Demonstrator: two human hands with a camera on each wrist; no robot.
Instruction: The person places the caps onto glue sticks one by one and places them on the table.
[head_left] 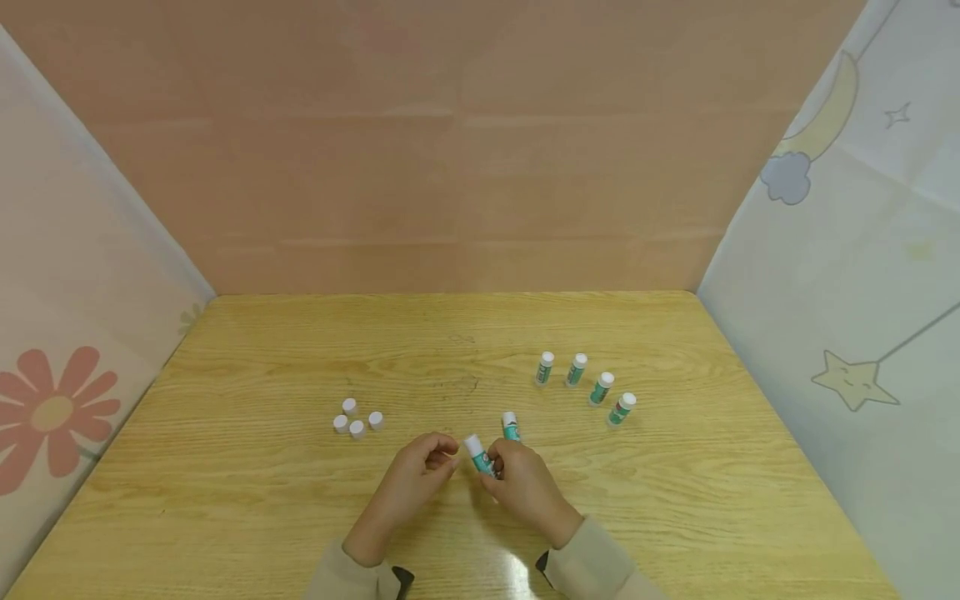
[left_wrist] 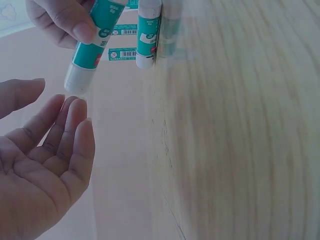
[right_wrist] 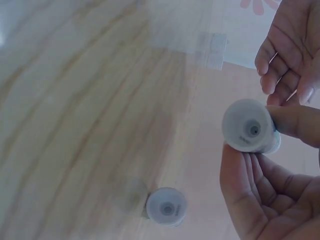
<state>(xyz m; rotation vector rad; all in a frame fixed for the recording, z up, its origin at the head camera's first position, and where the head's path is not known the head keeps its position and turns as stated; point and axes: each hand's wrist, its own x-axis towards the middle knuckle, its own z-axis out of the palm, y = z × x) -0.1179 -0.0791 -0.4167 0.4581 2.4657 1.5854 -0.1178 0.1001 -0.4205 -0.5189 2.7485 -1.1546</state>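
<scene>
My right hand [head_left: 525,483] grips a glue stick [head_left: 478,450] with a green label and white ends, thumb and fingers around its body. The stick tilts, its white end toward my left hand [head_left: 416,475]. That left hand holds nothing; its fingers are loosely bent, tips close to the white end [left_wrist: 80,79] in the left wrist view. Just beyond the right hand a second glue stick [head_left: 511,425] stands on the table, partly hidden by that hand. Seen from the right wrist, the round white base [right_wrist: 248,127] of the held stick faces the camera.
Several green-labelled glue sticks [head_left: 576,371] stand upright in a slanting row at the back right of the wooden table [head_left: 262,500]. A group of several small white caps [head_left: 357,429] sits to the left. Printed cloth walls [head_left: 825,275] enclose the sides and back.
</scene>
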